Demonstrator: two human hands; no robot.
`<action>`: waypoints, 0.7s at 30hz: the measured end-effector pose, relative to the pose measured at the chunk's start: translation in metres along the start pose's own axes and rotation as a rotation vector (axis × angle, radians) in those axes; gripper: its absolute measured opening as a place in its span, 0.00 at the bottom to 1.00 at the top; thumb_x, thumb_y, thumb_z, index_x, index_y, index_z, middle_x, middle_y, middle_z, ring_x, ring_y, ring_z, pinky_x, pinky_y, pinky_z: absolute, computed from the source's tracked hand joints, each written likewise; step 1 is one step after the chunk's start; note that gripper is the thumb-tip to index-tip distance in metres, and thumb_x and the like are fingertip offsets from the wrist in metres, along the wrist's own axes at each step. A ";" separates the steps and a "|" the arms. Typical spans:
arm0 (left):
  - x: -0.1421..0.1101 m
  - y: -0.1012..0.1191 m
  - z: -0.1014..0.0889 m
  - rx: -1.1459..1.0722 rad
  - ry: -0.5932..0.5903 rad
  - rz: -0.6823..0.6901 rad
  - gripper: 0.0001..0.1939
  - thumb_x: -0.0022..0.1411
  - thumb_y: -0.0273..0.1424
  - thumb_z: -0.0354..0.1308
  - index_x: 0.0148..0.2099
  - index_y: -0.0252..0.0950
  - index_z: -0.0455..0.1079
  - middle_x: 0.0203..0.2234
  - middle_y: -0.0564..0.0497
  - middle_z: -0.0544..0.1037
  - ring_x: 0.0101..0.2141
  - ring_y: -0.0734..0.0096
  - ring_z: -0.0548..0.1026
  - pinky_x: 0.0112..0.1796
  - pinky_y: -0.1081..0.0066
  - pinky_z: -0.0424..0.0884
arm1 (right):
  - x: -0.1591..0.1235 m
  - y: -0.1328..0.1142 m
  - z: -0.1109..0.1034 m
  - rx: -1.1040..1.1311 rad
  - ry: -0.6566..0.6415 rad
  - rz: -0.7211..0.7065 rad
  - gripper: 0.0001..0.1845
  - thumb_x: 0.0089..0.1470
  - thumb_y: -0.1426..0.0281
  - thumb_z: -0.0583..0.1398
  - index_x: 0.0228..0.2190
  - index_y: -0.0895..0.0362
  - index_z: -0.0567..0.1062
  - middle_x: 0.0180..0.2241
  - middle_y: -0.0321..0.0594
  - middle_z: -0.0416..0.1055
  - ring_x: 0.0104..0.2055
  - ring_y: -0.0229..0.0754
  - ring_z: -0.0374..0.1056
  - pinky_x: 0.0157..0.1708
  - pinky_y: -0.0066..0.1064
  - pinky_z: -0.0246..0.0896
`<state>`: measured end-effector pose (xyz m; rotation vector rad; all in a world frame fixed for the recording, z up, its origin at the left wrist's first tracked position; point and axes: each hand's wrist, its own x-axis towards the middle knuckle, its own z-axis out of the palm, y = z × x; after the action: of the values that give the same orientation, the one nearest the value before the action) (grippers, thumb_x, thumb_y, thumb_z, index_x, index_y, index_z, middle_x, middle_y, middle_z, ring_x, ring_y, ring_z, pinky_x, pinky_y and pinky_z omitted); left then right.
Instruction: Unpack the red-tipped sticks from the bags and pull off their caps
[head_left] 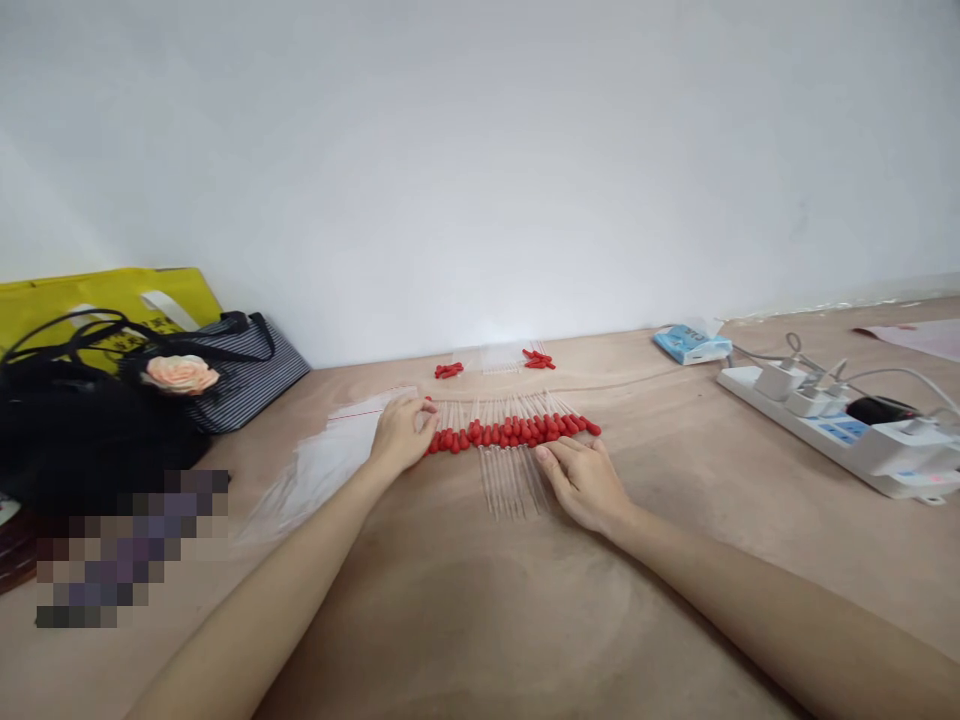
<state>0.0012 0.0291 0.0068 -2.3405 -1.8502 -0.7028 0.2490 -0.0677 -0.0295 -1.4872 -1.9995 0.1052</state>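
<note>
A row of several clear glass droppers with red rubber bulbs (pixel 514 432) lies across the wooden tabletop (pixel 465 610). My left hand (pixel 401 433) rests at the row's left end, fingers curled against the bulbs and lying on a clear plastic bag (pixel 315 470). My right hand (pixel 581 480) lies flat and open just below the row's right part, fingertips touching the glass stems (pixel 510 485). Two small heaps of red-bulbed droppers (pixel 448 370) (pixel 538 359) lie farther back by the wall.
Black and striped bags with a fabric flower (pixel 180 373) and a yellow bag (pixel 105 295) crowd the left. A white power strip (pixel 847 430) with plugs and cables sits at right, a blue tissue pack (pixel 691 343) behind it.
</note>
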 end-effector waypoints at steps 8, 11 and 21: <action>0.068 -0.034 0.026 0.080 -0.173 -0.241 0.11 0.56 0.31 0.55 0.43 0.35 0.67 0.41 0.47 0.71 0.41 0.64 0.70 0.41 0.65 0.67 | -0.001 -0.001 0.000 0.025 0.011 -0.018 0.20 0.60 0.64 0.44 0.28 0.55 0.71 0.28 0.36 0.71 0.33 0.37 0.64 0.33 0.31 0.42; 0.070 -0.042 0.024 0.068 -0.164 -0.293 0.15 0.61 0.34 0.50 0.49 0.34 0.62 0.45 0.46 0.67 0.41 0.66 0.69 0.40 0.61 0.69 | 0.000 -0.001 0.000 0.022 0.023 -0.029 0.20 0.60 0.64 0.44 0.28 0.55 0.72 0.28 0.36 0.71 0.32 0.36 0.64 0.33 0.31 0.43; 0.029 -0.051 -0.016 -0.160 -0.346 -0.231 0.07 0.39 0.30 0.59 0.27 0.37 0.70 0.17 0.54 0.74 0.21 0.69 0.72 0.22 0.74 0.65 | 0.000 0.002 0.004 0.038 0.038 -0.040 0.18 0.59 0.64 0.45 0.29 0.54 0.72 0.29 0.35 0.71 0.32 0.36 0.64 0.34 0.31 0.45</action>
<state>-0.0468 0.0639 0.0209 -2.5041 -2.3173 -0.5044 0.2485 -0.0662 -0.0332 -1.4149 -1.9849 0.0966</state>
